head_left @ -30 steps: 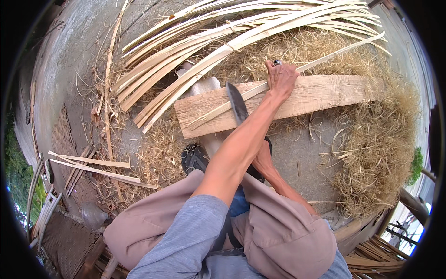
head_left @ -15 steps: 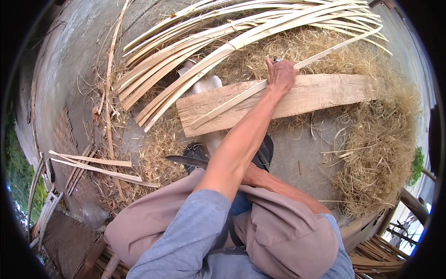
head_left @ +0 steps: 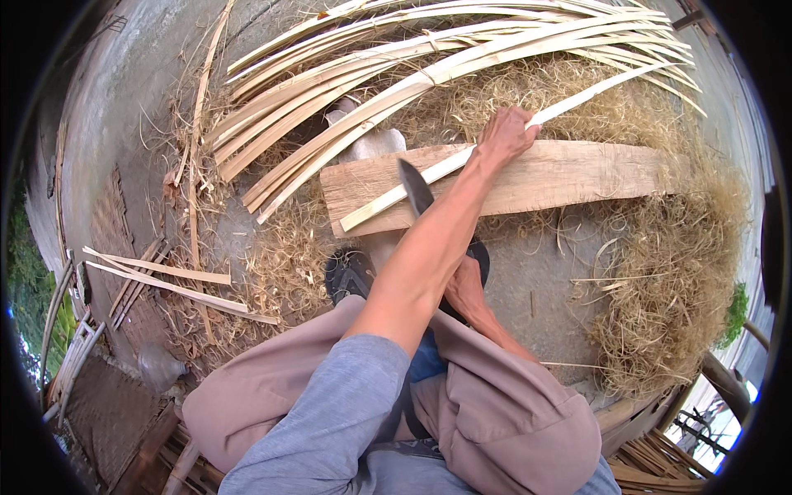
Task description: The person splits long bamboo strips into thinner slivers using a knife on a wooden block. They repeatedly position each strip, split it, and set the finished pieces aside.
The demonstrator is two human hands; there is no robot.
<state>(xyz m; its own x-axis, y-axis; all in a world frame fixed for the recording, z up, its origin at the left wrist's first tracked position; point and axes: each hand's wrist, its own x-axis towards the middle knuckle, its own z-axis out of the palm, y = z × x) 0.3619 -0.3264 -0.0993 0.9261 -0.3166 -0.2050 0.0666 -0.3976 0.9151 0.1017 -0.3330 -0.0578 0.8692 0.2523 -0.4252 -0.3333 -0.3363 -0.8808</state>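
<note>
My left hand [head_left: 505, 139] is closed around a long pale bamboo strip [head_left: 592, 97], which lies slanting over a broad wooden board [head_left: 594, 172]. Beneath my left forearm, my right hand [head_left: 465, 280] grips a knife; its handle is mostly hidden. The dark knife blade [head_left: 416, 186] points away from me, over the board and beside the strip's near left part. The two forearms cross, the left one on top.
Bundled bamboo strips [head_left: 330, 87] arch across the far side. Curly shavings [head_left: 668, 280] heap up at the right and behind the board. Two loose strips [head_left: 181, 289] lie at the left. A sandalled foot [head_left: 348, 272] is below the board, and a clear plastic container [head_left: 159, 367] at lower left.
The knife has swung up from beside my knee to the strip, its blade turning from leftward to away from me. My left hand shifted slightly right, and the strip now shows a paler face.
</note>
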